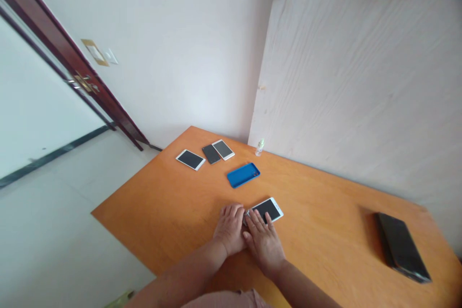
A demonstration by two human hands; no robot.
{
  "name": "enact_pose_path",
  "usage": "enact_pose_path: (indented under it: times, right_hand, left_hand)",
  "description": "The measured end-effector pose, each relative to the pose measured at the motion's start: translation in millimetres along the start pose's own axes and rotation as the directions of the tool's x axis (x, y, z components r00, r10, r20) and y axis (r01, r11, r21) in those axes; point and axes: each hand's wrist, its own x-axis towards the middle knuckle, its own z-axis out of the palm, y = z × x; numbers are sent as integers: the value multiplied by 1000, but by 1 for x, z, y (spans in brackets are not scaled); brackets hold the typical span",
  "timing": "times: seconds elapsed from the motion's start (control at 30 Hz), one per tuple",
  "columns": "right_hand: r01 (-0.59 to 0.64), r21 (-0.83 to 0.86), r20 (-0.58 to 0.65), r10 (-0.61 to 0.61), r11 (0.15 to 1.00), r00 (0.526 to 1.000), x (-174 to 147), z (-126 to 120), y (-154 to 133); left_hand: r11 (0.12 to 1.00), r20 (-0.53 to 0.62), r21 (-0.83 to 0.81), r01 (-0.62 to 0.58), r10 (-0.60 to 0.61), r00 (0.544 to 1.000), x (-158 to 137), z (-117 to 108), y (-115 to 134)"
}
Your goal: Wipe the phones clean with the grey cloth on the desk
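A white phone with a dark screen lies on the wooden table in front of me, its near left end hidden by my hands. My right hand rests flat across the screen, fingers stretched out. Against the phone's left end is my left hand, its fingers curled inward; what they grip, if anything, is hidden. Between the two hands shows a small greyish, crumpled bit, too small to name. Just beyond the phone lies an empty blue phone case, its inside facing up.
Farther back are a white phone, a dark phone and another white phone touching it. A small clear spray bottle stands by the wall. A black box-like object sits at right on the table.
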Motion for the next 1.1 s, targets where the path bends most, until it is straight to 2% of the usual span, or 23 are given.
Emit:
enact_pose_path:
  times: [0.13, 0.2, 0.37, 0.43, 0.53, 0.6, 0.83, 1.0, 1.1]
  right_hand:
    - [91, -23, -3, -91, 996, 996, -32, -2, 11]
    - [78, -33, 9, -77, 996, 997, -28, -3, 12]
    - [-53, -11, 11, 54, 999, 999, 10, -1, -1]
    - [-19, -17, 3, 19, 1000, 1000, 4, 1, 0]
    - [64, -51, -13, -64, 997, 998, -25, 3, 10]
    - [69, -71, -19, -70, 995, 997, -35, 3, 17]
    - [-82, -84, -10, 81, 993, 997, 9, 0, 14]
    - [-9, -91, -43, 5, 996, 999, -30, 6, 22]
    - [-36, -101, -33, 33, 994, 999, -26, 5, 25]
  left_hand:
    - [1000, -10, -19, 3, -3, 1000, 0, -1, 2]
    - [1000, -3, -21, 0, 0, 1000, 0, -1, 2]
    - [1000, 6, 1, 3, -3, 1000, 0, 1, 1]
    - [1000, 2, 6, 7, -7, 1000, -1, 1, 1]
    - [1000, -14, 2, 10, -10, 1000, -1, 1, 1]
    - [1000, -19, 0, 7, -7, 1000, 0, 1, 1]
    - [1000, -36, 15, -17, 17, 999, 0, 2, 2]
    - [1000, -39, 8, -26, 26, 999, 0, 3, 0]
    - [999, -47, 14, -28, 29, 998, 0, 3, 1]
